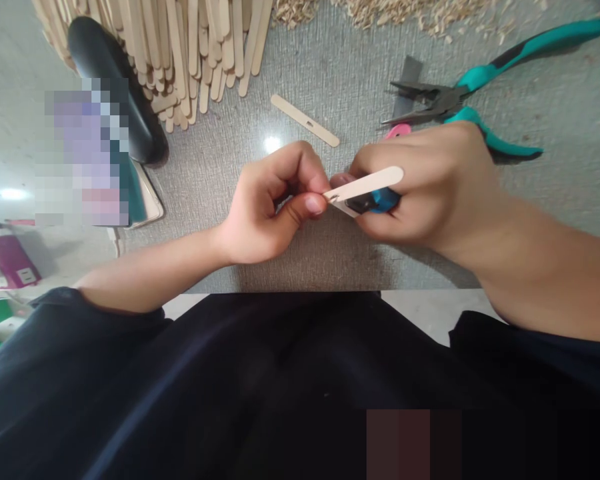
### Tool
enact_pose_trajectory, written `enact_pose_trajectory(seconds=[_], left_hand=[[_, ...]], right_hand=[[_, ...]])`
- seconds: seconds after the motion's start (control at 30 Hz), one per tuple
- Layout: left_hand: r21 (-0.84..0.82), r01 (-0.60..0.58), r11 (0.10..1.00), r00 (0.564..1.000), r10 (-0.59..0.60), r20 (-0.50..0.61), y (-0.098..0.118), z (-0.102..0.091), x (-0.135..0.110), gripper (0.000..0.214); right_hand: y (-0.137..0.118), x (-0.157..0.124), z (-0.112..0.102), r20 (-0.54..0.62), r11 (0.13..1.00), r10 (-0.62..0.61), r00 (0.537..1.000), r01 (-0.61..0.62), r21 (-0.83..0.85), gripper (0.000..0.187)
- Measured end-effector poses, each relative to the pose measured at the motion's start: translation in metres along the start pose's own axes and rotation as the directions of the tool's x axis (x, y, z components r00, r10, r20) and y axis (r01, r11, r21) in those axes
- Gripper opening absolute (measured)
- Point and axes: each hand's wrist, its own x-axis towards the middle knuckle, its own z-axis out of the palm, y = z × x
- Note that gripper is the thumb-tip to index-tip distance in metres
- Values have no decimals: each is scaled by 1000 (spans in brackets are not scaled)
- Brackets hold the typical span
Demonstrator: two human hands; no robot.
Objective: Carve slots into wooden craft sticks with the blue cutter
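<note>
Between the thumb and fingers of my left hand [280, 203] is one end of a wooden popsicle stick [373, 183], with a small dark cut near the pinched end. Its free end points right, across the front of my right hand [425, 180]. That hand is closed round a blue-handled craft knife [384, 199], whose blade tip lies by the cut; the stick hides part of the knife. Just beyond my hands, a second popsicle stick [293, 113] with a small slot at its middle lies flat on the grey table [310, 267].
Many popsicle sticks [180, 53] are heaped at the back left, beside a black case [120, 87]. Wood shavings [410, 13] lie along the back. Teal-handled needle-nose pliers [453, 100] rest at right over a flat grey blade [409, 77], with a pink object [399, 131] close by.
</note>
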Motion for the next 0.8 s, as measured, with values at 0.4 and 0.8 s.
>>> enact_pose_trajectory(seconds=[0.4, 0.8], left_hand=[[-43, 44, 998, 999, -43, 27, 7, 10, -2, 44], [13, 16, 1000, 992, -14, -122, 4, 9, 4, 47]], right_hand=[[-8, 2, -3, 78, 995, 95, 992, -92, -41, 30], [11, 4, -6, -45, 980, 136, 990, -141, -140, 35]])
